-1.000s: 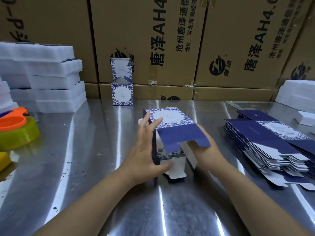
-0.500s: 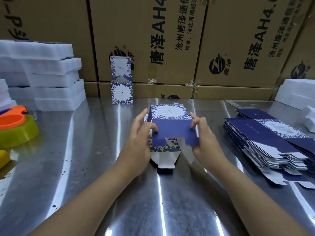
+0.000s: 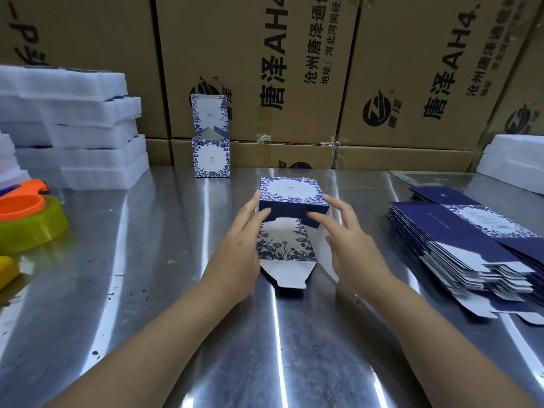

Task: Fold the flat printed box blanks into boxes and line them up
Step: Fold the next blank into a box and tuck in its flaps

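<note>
Fingers (image 3: 319, 217) of the left hand (image 3: 235, 254) and right hand (image 3: 357, 250) are held nearly straight and pressed on the dark flap (image 3: 294, 212) of the half-folded box (image 3: 287, 245), grasping nothing. The box is stood mid-table (image 3: 147, 290). Flat blanks (image 3: 459, 245) are stacked to the right, and a finished box (image 3: 211, 156) is set at the back.

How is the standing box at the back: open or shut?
Open. The standing box has its lid flap upright, not folded down over the top.

Brown cartons (image 3: 235, 39) read "唐泽 AH4" and "沧州唐泽通信".
</note>
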